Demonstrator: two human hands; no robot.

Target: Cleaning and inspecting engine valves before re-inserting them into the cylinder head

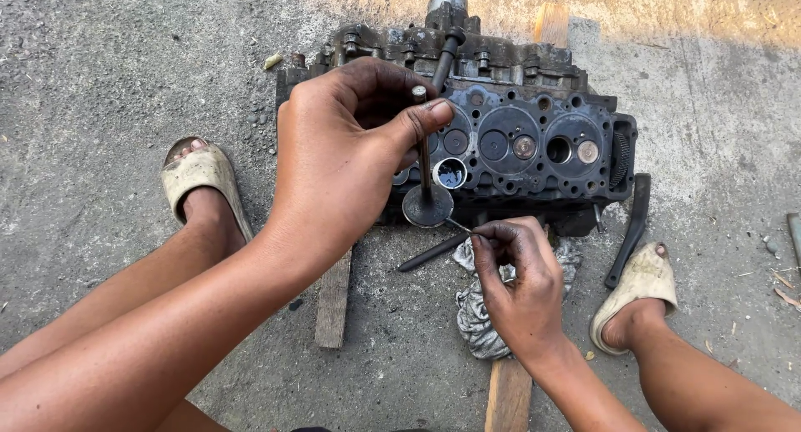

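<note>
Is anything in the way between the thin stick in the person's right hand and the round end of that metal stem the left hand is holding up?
Nothing visible. The left hand holds the metal stem upright by its shaft, round end down. The right hand pinches the thin stick, whose tip already reaches the rim of that round end, in front of the engine block.

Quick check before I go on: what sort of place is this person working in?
Probably an outdoor or open-yard repair spot, not a fitted workshop. A cylinder head sits on wooden planks laid on bare concrete ground, with a greasy rag beside it. The left hand holds an engine valve.
</note>
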